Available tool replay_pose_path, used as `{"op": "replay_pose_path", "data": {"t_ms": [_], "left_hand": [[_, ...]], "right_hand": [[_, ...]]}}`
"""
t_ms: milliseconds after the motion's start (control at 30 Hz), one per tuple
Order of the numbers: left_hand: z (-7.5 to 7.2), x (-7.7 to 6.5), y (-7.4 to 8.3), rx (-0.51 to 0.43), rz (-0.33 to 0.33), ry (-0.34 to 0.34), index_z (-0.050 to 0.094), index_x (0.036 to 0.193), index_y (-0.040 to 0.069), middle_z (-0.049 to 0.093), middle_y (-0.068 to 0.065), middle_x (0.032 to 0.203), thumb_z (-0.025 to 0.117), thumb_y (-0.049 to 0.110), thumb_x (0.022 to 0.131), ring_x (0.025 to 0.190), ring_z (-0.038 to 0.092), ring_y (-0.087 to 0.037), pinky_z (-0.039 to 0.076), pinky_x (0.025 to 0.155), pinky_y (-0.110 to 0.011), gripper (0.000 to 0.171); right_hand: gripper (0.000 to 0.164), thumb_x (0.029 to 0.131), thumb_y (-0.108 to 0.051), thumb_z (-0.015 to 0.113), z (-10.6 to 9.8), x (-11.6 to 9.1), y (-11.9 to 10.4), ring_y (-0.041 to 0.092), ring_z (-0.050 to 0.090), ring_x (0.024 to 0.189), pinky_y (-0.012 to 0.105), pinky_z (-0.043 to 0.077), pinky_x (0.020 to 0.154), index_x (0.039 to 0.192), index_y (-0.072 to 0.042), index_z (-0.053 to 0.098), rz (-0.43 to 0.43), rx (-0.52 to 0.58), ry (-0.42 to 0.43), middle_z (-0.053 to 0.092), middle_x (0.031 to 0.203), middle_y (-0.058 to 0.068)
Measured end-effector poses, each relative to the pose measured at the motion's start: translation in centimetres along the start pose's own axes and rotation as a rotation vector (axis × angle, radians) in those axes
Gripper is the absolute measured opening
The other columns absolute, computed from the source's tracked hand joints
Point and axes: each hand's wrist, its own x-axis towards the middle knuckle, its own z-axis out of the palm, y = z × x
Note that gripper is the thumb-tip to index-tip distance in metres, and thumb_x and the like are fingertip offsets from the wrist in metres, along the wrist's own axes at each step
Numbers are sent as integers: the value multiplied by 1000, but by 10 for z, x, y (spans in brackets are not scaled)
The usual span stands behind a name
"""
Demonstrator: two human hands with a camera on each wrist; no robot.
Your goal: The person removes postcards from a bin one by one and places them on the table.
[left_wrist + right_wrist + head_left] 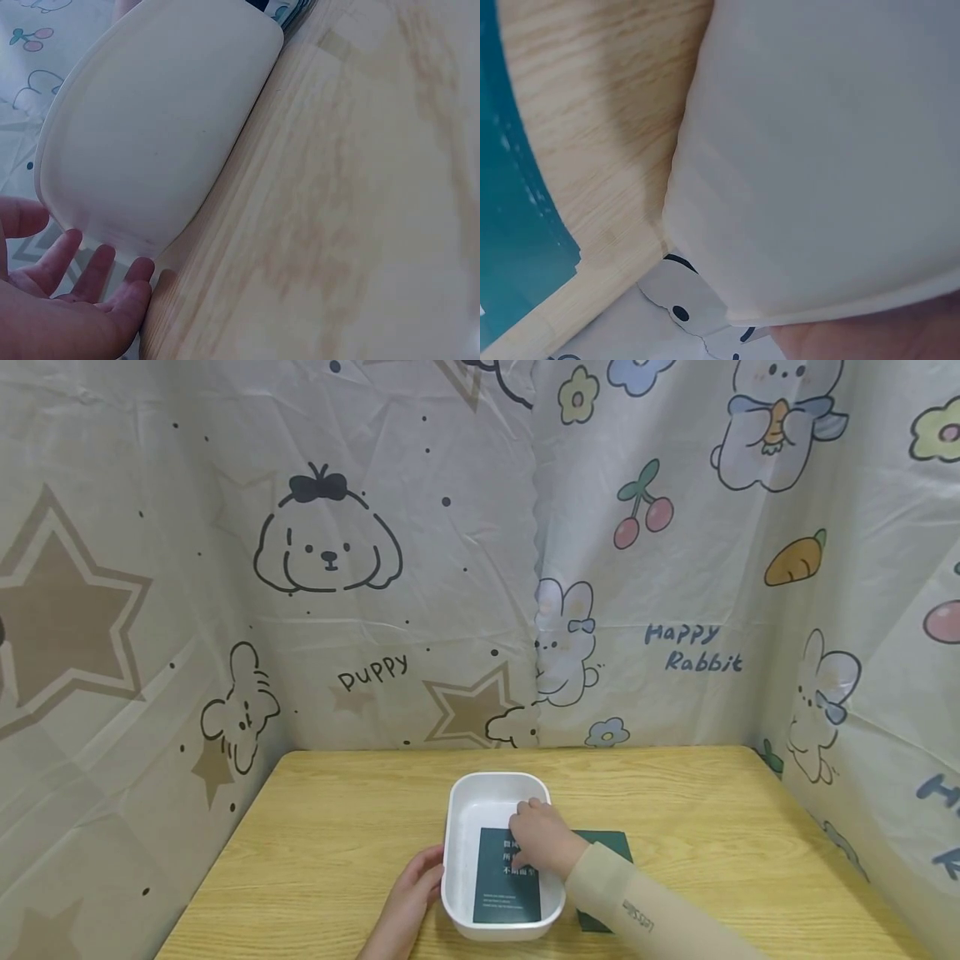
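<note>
A white rectangular box (pixel 453 893) stands on the wooden table, with a dark green booklet (pixel 495 885) bearing white print inside it. My right hand (pixel 543 837) reaches over the box's right rim; its thumb lies on the booklet's face and its fingers bend past the upper edge, gripping that corner. In the right wrist view the box wall (pixel 817 165) hides the fingertips. My left hand (pixel 411 893) steadies the box's left side. Its spread fingertips touch the outer wall in the left wrist view, where the hand (pixel 75 300) shows at the lower left.
A second green booklet or stack (pixel 611 852) lies on the table to the right of the box, partly under the right forearm. The wooden table (pixel 337 818) spreads around the box. A patterned cloth (pixel 450 568) hangs behind and along both sides.
</note>
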Motion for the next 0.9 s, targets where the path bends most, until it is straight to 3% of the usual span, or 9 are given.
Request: {"op": "replay_pose_path", "data": {"t_ms": [500, 667, 900], "left_hand": [[-1, 0, -2, -18, 38, -25, 43, 137, -4, 45, -29, 141, 45, 23, 99, 123, 47, -33, 41, 105, -51, 47], [-1, 0, -2, -21, 33, -24, 44, 136, -4, 45, -28, 141, 45, 23, 99, 123, 47, -32, 42, 104, -51, 46], [0, 0, -1, -14, 25, -17, 44, 136, -4, 45, -28, 140, 45, 23, 99, 123, 46, -32, 41, 104, -52, 45]], "right_hand": [[57, 67, -39, 82, -4, -2, 0, 15, 45, 83, 33, 52, 83, 111, -9, 61, -3, 50, 21, 63, 94, 2], [36, 76, -32, 76, -8, -1, 4, 15, 45, 83, 35, 51, 82, 102, -12, 61, -15, 122, 78, 61, 91, -1], [7, 86, -16, 68, -18, 0, 12, 12, 51, 78, 35, 54, 74, 91, -15, 64, -21, 363, 162, 60, 82, -4]]}}
